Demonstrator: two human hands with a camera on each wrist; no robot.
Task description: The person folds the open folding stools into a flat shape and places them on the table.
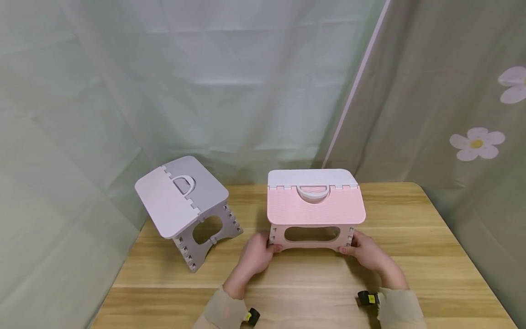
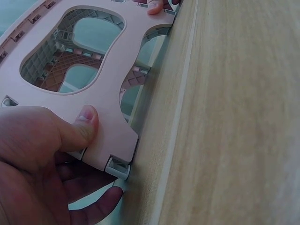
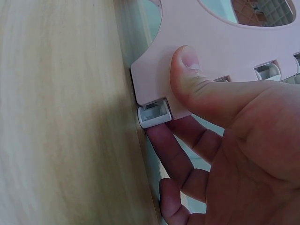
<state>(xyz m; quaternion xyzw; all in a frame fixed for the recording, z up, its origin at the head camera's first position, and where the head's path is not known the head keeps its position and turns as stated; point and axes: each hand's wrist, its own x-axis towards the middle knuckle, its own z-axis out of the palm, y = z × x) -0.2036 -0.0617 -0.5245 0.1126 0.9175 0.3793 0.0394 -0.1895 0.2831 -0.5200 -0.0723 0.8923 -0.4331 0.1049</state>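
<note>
A: Far L?
B: Pale green curtain (image 1: 53, 183), then grey stool (image 1: 193, 210), unfolded, standing angled on table (image 1: 411, 246). L half of seat is lighter, loop handle mid-seat. No hand on it.

A: L hand?
B: L hand (image 1: 256, 253) is R of that, by the pink stool's L leg edge. Grip clamped on it: thumb flat on front face, fingers round behind, per L wrist cam. Beige sleeve (image 1: 226, 308), small blk device (image 1: 254, 316) w/ yellow mark at wrist.

A: Pink stool loc?
B: Pink stool (image 1: 316, 205) is btwn both hands, approx ctr-R, near table's far edge. Unfolded, seat up, front sq to wearer. White rear strip, pink front section, white handle (image 1: 313, 195) at the joint, rounded cutout in front leg face. Feet at tabletop lvl; can't tell if fully touching.

A: R hand?
B: R hand (image 1: 370, 253) mirrors L: grip clamped on R leg edge, thumb in front, fingers behind. Same sleeve + device.

A: Far R?
B: Darker curtain, white flower (image 1: 476, 144) w/ yellow ctr.
</note>
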